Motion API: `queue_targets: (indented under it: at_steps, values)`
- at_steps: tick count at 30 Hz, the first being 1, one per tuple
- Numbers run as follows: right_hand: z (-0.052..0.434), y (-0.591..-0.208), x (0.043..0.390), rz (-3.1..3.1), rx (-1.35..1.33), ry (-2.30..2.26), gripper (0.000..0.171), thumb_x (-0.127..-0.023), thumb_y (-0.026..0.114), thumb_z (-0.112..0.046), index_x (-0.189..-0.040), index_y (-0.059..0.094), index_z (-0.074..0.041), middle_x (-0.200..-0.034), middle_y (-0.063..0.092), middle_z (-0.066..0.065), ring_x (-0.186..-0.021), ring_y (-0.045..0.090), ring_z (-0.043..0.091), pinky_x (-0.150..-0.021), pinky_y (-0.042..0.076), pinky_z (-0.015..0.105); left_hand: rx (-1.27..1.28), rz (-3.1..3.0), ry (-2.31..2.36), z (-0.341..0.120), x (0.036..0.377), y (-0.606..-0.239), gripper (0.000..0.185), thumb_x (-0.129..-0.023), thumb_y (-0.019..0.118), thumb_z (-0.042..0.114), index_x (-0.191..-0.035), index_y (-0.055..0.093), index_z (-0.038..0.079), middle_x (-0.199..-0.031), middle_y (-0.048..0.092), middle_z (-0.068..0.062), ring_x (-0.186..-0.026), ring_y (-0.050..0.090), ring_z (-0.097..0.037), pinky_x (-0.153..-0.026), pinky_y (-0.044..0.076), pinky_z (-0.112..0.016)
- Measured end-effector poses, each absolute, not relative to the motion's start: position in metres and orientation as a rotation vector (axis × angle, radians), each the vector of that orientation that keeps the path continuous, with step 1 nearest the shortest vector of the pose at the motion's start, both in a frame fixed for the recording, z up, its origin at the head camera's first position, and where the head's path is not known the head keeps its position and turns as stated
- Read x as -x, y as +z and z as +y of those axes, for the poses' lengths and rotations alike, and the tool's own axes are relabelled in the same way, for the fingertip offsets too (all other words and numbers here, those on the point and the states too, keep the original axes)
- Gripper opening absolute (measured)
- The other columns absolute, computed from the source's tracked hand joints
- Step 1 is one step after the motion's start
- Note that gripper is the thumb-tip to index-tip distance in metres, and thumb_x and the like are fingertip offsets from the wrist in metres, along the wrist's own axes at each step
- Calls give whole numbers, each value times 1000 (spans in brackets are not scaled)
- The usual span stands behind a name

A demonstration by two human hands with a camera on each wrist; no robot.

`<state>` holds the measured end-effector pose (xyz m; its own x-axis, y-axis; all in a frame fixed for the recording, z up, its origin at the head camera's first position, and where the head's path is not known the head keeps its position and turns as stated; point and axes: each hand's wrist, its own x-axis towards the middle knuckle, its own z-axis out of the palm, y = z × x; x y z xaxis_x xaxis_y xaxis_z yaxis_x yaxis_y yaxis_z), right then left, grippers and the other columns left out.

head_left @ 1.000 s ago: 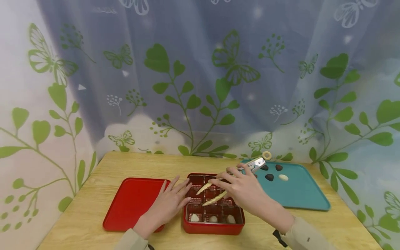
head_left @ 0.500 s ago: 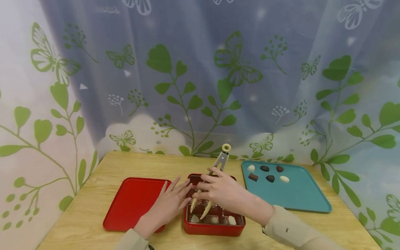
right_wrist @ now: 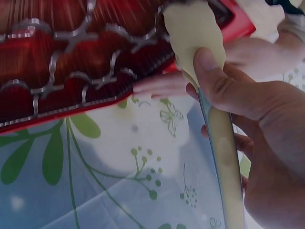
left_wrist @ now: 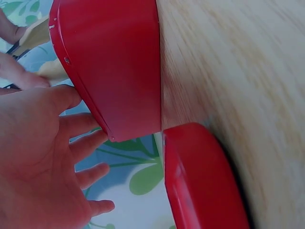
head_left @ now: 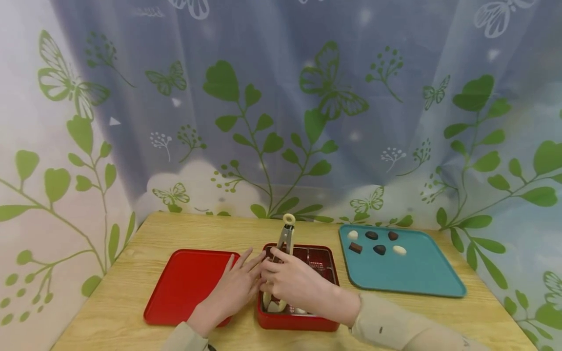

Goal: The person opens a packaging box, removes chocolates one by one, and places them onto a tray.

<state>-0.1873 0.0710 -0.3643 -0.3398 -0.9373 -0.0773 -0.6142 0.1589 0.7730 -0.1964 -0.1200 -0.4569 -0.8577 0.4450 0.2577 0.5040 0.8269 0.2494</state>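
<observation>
In the head view my right hand (head_left: 294, 282) grips a pair of tongs (head_left: 286, 238), metal with cream-coloured tips and an end ring. The tips point down into the front left compartment of a red box (head_left: 303, 321), beside a pale chocolate (head_left: 273, 307); whether they touch it I cannot tell. My left hand (head_left: 232, 290) is spread at the box's left side, fingers straight. In the left wrist view its fingertips reach the rim of the box (left_wrist: 109, 71). The right wrist view shows thumb and fingers around the tongs (right_wrist: 221, 148). My right hand hides several compartments.
A flat red lid (head_left: 186, 282) lies left of the box. On the right, a teal tray (head_left: 408, 280) carries several chocolates, among them a white oval one (head_left: 399, 250) and a brown rectangular one (head_left: 355, 248). A patterned curtain (head_left: 272, 122) stands behind the wooden table (head_left: 118, 297).
My right hand brought the tongs left across the box, turning them more upright, with the tips now in the front left compartment. The left hand has stayed in place.
</observation>
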Motion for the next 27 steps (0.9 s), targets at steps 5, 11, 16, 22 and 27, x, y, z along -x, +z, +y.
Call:
queue_targets:
  at_steps: [5, 11, 16, 22, 27]
  values:
    - [72, -371, 186, -1999, -1482, -1018, 38, -89, 76, -40, -126, 69, -48, -127, 65, -25, -134, 48, 5, -118, 33, 36, 739, -2830, -483, -120, 196, -456, 45, -103, 58, 25, -146, 57, 11, -155, 48, -8, -148, 31, -41, -112, 25, -72]
    - [88, -370, 189, -2050, -1451, -909, 46, -86, 79, -38, -130, 67, -45, -130, 65, -20, -131, 51, 7, -116, 36, 38, 735, -2848, -532, -119, 196, -455, 48, -105, 55, 31, -149, 53, 10, -158, 44, -8, -150, 27, -40, -113, 22, -72]
    - [111, -363, 192, -2157, -1386, -714, 52, -82, 83, -38, -131, 67, -44, -126, 67, -18, -124, 55, 10, -111, 41, 42, 729, -2853, -552, -118, 196, -455, 49, -106, 54, 32, -149, 53, 8, -159, 43, -8, -150, 27, -40, -114, 20, -72]
    - [139, -364, 201, -2214, -1324, -391, 61, -72, 91, -39, -129, 69, -39, -115, 70, -15, -113, 57, 14, -101, 44, 45, 721, -2839, -549, -117, 196, -456, 48, -106, 55, 30, -148, 53, 8, -158, 44, -8, -150, 28, -39, -115, 20, -71]
    - [159, -369, 210, -2217, -1237, -202, 63, -70, 93, -31, -128, 70, -37, -111, 70, -13, -107, 58, 17, -96, 45, 49, 723, -2821, -537, -117, 196, -457, 48, -106, 54, 30, -148, 53, 7, -158, 44, -8, -150, 29, -40, -115, 20, -71]
